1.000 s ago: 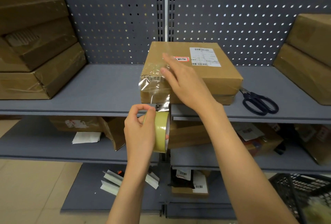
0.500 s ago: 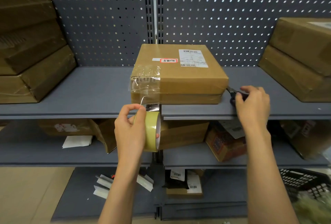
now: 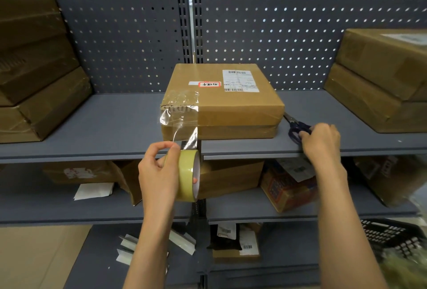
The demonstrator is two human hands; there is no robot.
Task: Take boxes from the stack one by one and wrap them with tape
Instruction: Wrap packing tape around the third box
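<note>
Box [image 3: 221, 101]: matt brown corrugated cardboard, fluted edge exposed at the near left corner, paper labels on top. Tape strip [image 3: 182, 124]: clear glossy film, wrinkled, catching light. Tape roll [image 3: 188, 174]: yellowish, smooth, shiny plastic. Shelf [image 3: 104, 122]: smooth matt grey-blue painted surface; perforated back panel [image 3: 129, 34] in the same finish. Scissors [image 3: 298, 129]: dark glossy plastic handles, metal blades. Side boxes [image 3: 39, 64]: brown cardboard under glossy tape.
</note>
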